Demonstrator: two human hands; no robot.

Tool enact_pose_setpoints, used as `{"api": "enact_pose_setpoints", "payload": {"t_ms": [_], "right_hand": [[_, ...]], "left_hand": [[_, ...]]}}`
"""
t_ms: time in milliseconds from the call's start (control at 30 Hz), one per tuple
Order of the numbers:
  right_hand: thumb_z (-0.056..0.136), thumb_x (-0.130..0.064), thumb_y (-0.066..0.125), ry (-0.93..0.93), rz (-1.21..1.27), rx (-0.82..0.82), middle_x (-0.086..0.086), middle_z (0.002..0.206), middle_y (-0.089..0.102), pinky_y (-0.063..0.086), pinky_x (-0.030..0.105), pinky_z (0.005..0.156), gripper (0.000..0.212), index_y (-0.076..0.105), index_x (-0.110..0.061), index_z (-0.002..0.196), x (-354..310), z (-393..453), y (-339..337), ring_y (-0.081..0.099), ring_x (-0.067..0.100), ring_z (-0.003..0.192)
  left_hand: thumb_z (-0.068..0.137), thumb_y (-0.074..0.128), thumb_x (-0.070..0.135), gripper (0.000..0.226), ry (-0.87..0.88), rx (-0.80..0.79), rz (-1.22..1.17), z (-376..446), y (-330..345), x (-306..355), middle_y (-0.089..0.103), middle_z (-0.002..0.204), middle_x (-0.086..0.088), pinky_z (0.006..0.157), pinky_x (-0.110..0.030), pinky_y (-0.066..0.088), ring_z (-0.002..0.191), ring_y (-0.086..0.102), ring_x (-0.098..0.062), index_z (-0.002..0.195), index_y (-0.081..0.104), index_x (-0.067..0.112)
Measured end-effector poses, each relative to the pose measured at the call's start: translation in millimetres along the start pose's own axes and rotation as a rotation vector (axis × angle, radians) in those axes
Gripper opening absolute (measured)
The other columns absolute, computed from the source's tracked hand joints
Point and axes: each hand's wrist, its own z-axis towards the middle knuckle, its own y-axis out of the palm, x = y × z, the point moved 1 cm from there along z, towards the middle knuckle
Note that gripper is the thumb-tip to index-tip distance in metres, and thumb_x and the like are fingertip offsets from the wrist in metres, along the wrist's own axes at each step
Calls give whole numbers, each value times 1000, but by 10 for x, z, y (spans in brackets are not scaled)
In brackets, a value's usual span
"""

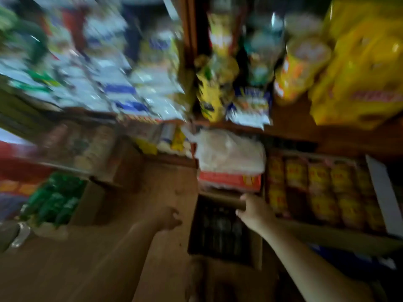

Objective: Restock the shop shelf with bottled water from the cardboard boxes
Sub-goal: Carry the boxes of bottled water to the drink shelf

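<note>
The view is heavily motion-blurred. An open cardboard box sits low in the middle, with dark bottles standing inside it. My right hand reaches over the box's far right corner with fingers apart, holding nothing. My left hand hangs over a large closed brown cardboard box to the left, fingers curled, nothing visible in it. Wooden shelves rise behind the boxes.
An open carton of yellow-labelled packets lies right of the box. A white plastic bag rests on a red carton behind it. Green bottles fill a box at left. Big yellow packs and jars crowd the upper shelf.
</note>
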Motion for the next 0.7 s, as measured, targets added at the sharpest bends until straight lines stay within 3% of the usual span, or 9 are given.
{"api": "enact_pose_setpoints", "payload": {"t_ms": [100,167,300,433,500,567,700], "right_hand": [[82,-43,66,-167,-25,-78,1,119,60,44,26,84,44,57,-22,119,-720,-223,-391,58,18,107],[80,-46,68,-288,-67,-144,0,112,60,44,28,82,40,57,-22,111,-1306,-386,-657,56,14,98],[85,-44,64,-563,-253,-141,2,123,59,41,14,71,45,56,-19,122,-2749,-819,-1089,56,18,113],[86,-52,59,-787,-363,-27,2,106,62,43,28,74,38,59,-21,108,-4274,-1346,-1199,60,20,102],[87,-53,58,-908,-433,14,3,107,61,42,29,71,42,58,-19,110,-4976,-1699,-1063,59,21,101],[88,-56,54,-1030,-506,34,7,113,63,47,31,79,46,61,-16,112,-5647,-2052,-789,59,25,104],[93,-57,41,-1246,-522,53,11,121,62,46,34,88,48,60,-18,113,-6952,-2805,-15,57,28,113]], "left_hand": [[92,58,28,46,23,94,36,-733,-615,-206,59,126,-13,78,-25,48,109,61,-26,132,50,9],[92,55,31,43,40,194,32,-1261,-1028,-452,55,132,-7,94,-30,44,119,54,-24,130,53,12],[82,58,43,38,50,361,-12,-2298,-1748,-1262,63,116,-1,84,-21,45,101,62,-16,115,61,25],[96,50,27,38,-40,618,18,-3373,-2313,-2174,57,132,-12,95,-27,37,120,53,-25,129,56,11],[96,49,31,37,-123,742,26,-3823,-2471,-2729,59,129,-13,92,-29,39,117,55,-28,125,58,11],[94,49,36,37,-200,847,-12,-4211,-2523,-3334,60,126,-11,91,-30,42,116,56,-29,124,58,17],[93,43,49,46,-351,948,-92,-4904,-2555,-4537,60,127,-11,95,-35,46,116,56,-29,125,57,19]]}}
